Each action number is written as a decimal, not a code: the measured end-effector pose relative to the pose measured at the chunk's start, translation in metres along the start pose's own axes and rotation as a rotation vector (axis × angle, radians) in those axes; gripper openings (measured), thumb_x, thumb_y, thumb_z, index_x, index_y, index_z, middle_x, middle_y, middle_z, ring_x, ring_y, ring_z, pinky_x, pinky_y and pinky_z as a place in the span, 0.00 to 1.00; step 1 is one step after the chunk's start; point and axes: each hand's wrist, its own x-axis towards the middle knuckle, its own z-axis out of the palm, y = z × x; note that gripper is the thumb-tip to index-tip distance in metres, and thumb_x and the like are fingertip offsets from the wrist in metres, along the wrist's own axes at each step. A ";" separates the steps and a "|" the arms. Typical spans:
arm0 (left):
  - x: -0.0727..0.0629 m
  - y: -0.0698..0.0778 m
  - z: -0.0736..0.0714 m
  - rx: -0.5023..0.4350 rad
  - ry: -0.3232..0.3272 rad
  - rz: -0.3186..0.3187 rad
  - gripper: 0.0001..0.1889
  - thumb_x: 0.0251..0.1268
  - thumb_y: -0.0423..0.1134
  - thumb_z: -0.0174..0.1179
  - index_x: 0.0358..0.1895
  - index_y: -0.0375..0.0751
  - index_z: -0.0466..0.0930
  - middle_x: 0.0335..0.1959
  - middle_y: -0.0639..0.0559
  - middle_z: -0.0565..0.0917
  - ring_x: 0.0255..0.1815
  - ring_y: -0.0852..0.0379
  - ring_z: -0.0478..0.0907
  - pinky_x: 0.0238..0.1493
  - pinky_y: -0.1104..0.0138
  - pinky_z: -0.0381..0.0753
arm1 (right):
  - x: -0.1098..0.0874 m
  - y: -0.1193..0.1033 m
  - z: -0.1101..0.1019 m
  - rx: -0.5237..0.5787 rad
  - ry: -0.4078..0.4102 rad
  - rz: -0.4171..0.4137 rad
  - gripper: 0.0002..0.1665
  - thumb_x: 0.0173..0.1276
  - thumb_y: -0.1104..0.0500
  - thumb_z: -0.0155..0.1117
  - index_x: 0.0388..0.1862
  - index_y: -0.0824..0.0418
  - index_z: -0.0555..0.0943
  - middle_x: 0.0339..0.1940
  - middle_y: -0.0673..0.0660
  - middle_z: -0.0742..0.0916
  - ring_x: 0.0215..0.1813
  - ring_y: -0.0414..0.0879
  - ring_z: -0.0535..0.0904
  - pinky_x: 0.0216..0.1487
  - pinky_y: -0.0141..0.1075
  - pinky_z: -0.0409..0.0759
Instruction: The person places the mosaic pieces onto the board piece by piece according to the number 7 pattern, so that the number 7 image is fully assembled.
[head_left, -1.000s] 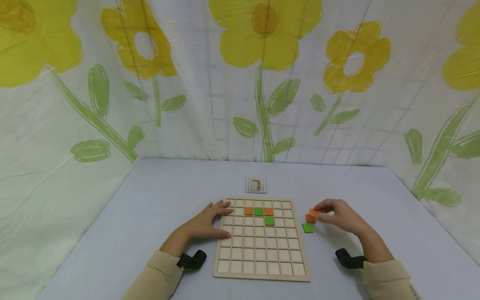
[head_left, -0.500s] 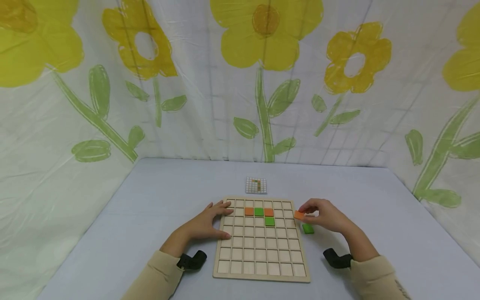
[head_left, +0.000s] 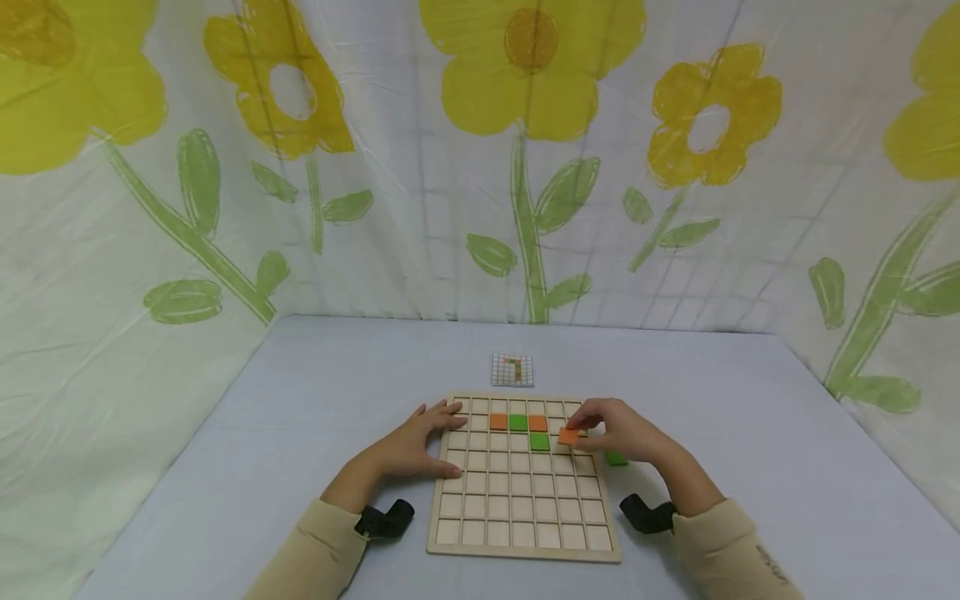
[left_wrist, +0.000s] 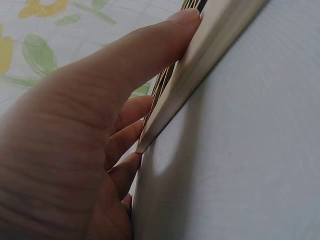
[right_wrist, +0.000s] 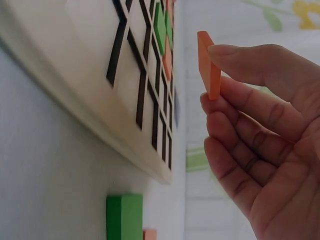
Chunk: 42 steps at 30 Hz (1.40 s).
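Note:
In the head view a wooden grid board (head_left: 498,531) lies on the table. Spread along its left edge, my left hand (head_left: 408,446) rests its fingers and thumb on the frame. The left wrist view shows the thumb (left_wrist: 150,45) on top of the board's rim (left_wrist: 200,62). Between thumb and fingertips my right hand (head_left: 626,429) pinches an orange square tile (right_wrist: 207,65), held over the board's upper right cells. On the board sit orange tiles (head_left: 498,422) and green tiles (head_left: 539,442), forming a short row with one green below its right end.
A green tile (head_left: 617,458) lies on the table just right of the board, partly behind my right hand. Beyond it a bit of orange tile (right_wrist: 149,234) shows in the right wrist view. A small pattern card (head_left: 512,370) lies behind the board.
My right hand has carried the orange tile leftward, from beside the green tile to over the board. The left hand has stayed in place.

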 end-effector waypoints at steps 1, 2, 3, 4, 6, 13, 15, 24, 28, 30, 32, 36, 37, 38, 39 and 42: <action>0.000 0.000 0.000 -0.001 0.000 0.000 0.41 0.43 0.56 0.71 0.65 0.50 0.69 0.74 0.53 0.57 0.77 0.51 0.43 0.77 0.51 0.34 | 0.001 -0.001 0.001 -0.001 -0.004 -0.008 0.11 0.60 0.59 0.67 0.42 0.60 0.81 0.42 0.53 0.84 0.45 0.49 0.79 0.46 0.41 0.82; 0.000 0.000 0.000 0.001 0.000 0.001 0.41 0.44 0.57 0.71 0.65 0.50 0.69 0.74 0.53 0.57 0.77 0.51 0.43 0.77 0.51 0.34 | 0.002 -0.003 0.002 -0.006 -0.007 -0.013 0.11 0.60 0.59 0.67 0.42 0.59 0.81 0.42 0.53 0.84 0.45 0.48 0.79 0.47 0.41 0.82; 0.000 0.000 0.000 0.001 0.000 0.002 0.41 0.44 0.57 0.71 0.65 0.50 0.69 0.74 0.53 0.57 0.77 0.51 0.44 0.77 0.51 0.34 | 0.003 -0.004 0.003 -0.011 -0.008 -0.018 0.11 0.60 0.59 0.67 0.42 0.59 0.81 0.42 0.52 0.84 0.45 0.48 0.79 0.47 0.41 0.81; 0.000 -0.001 0.001 0.001 0.000 0.003 0.41 0.44 0.56 0.71 0.65 0.50 0.69 0.74 0.53 0.58 0.77 0.50 0.44 0.77 0.51 0.34 | 0.004 -0.006 0.004 -0.014 -0.012 -0.027 0.11 0.60 0.59 0.66 0.42 0.58 0.81 0.42 0.52 0.84 0.45 0.48 0.79 0.47 0.41 0.81; 0.000 -0.001 0.001 0.005 0.000 0.005 0.41 0.44 0.57 0.71 0.65 0.50 0.69 0.74 0.53 0.58 0.77 0.51 0.44 0.77 0.51 0.34 | 0.006 -0.009 0.005 -0.005 -0.021 -0.049 0.11 0.60 0.59 0.66 0.42 0.58 0.81 0.42 0.52 0.84 0.46 0.48 0.79 0.48 0.42 0.82; -0.001 -0.001 0.000 0.009 0.000 0.017 0.41 0.44 0.56 0.71 0.65 0.48 0.69 0.73 0.52 0.58 0.77 0.50 0.44 0.77 0.51 0.35 | 0.014 -0.017 0.017 0.024 -0.045 -0.087 0.10 0.61 0.58 0.66 0.43 0.56 0.82 0.41 0.49 0.84 0.46 0.45 0.79 0.49 0.40 0.81; -0.001 -0.001 -0.001 0.009 -0.001 0.012 0.41 0.44 0.56 0.71 0.64 0.48 0.69 0.73 0.52 0.58 0.77 0.50 0.45 0.77 0.51 0.35 | 0.014 -0.019 0.020 0.023 -0.055 -0.095 0.10 0.61 0.58 0.66 0.43 0.56 0.83 0.41 0.48 0.83 0.46 0.45 0.78 0.48 0.39 0.80; -0.001 -0.001 0.000 0.007 0.005 0.021 0.40 0.44 0.55 0.71 0.64 0.47 0.69 0.73 0.50 0.59 0.77 0.49 0.45 0.77 0.50 0.34 | 0.015 -0.019 0.026 0.050 -0.077 -0.128 0.10 0.59 0.62 0.66 0.41 0.60 0.83 0.40 0.52 0.84 0.42 0.47 0.78 0.45 0.37 0.81; -0.001 -0.001 0.000 0.004 0.008 0.006 0.40 0.44 0.56 0.71 0.64 0.48 0.70 0.73 0.52 0.58 0.77 0.50 0.44 0.77 0.50 0.34 | 0.015 -0.017 0.029 0.061 -0.089 -0.081 0.11 0.58 0.60 0.68 0.40 0.59 0.84 0.40 0.52 0.84 0.42 0.44 0.78 0.44 0.33 0.81; -0.001 -0.001 0.000 -0.002 0.008 -0.004 0.40 0.43 0.57 0.71 0.64 0.48 0.70 0.73 0.52 0.58 0.77 0.50 0.43 0.77 0.50 0.34 | 0.016 -0.015 0.031 0.055 -0.089 -0.061 0.10 0.57 0.59 0.69 0.39 0.58 0.84 0.40 0.51 0.84 0.41 0.41 0.78 0.42 0.31 0.80; -0.001 -0.001 0.000 -0.002 0.007 -0.008 0.41 0.43 0.57 0.71 0.64 0.49 0.69 0.74 0.53 0.58 0.77 0.51 0.43 0.77 0.51 0.34 | 0.016 -0.014 0.033 0.052 -0.086 -0.051 0.09 0.57 0.59 0.69 0.38 0.57 0.84 0.40 0.51 0.84 0.40 0.40 0.77 0.41 0.30 0.80; -0.001 -0.001 0.000 0.001 0.007 -0.004 0.40 0.43 0.57 0.71 0.64 0.49 0.69 0.74 0.53 0.58 0.77 0.51 0.43 0.77 0.51 0.34 | 0.016 -0.011 0.035 0.047 -0.076 -0.047 0.09 0.57 0.58 0.69 0.38 0.56 0.84 0.40 0.51 0.84 0.41 0.41 0.78 0.41 0.30 0.80; -0.001 -0.002 0.001 0.002 0.007 -0.004 0.41 0.43 0.57 0.71 0.64 0.49 0.69 0.74 0.53 0.58 0.77 0.51 0.43 0.77 0.51 0.34 | 0.016 -0.011 0.036 0.047 -0.075 -0.048 0.09 0.57 0.58 0.69 0.38 0.56 0.84 0.40 0.50 0.84 0.42 0.41 0.78 0.42 0.30 0.80; -0.001 -0.002 0.001 0.001 0.008 -0.003 0.40 0.43 0.57 0.71 0.64 0.50 0.69 0.74 0.54 0.58 0.77 0.51 0.43 0.77 0.51 0.34 | 0.016 -0.010 0.036 0.046 -0.072 -0.047 0.09 0.57 0.58 0.69 0.37 0.56 0.84 0.40 0.50 0.84 0.42 0.42 0.78 0.42 0.31 0.80; -0.001 -0.002 0.001 -0.001 0.009 -0.003 0.41 0.43 0.57 0.71 0.64 0.49 0.69 0.74 0.53 0.58 0.77 0.51 0.43 0.77 0.51 0.34 | 0.016 -0.010 0.036 0.044 -0.070 -0.049 0.09 0.57 0.58 0.69 0.37 0.56 0.84 0.40 0.50 0.84 0.42 0.42 0.78 0.43 0.31 0.80; -0.001 -0.002 0.001 -0.002 0.009 -0.004 0.41 0.43 0.57 0.71 0.64 0.49 0.69 0.74 0.53 0.58 0.77 0.51 0.43 0.77 0.51 0.34 | 0.016 -0.009 0.038 0.047 -0.068 -0.047 0.08 0.57 0.57 0.69 0.37 0.56 0.84 0.39 0.50 0.84 0.42 0.41 0.79 0.43 0.31 0.80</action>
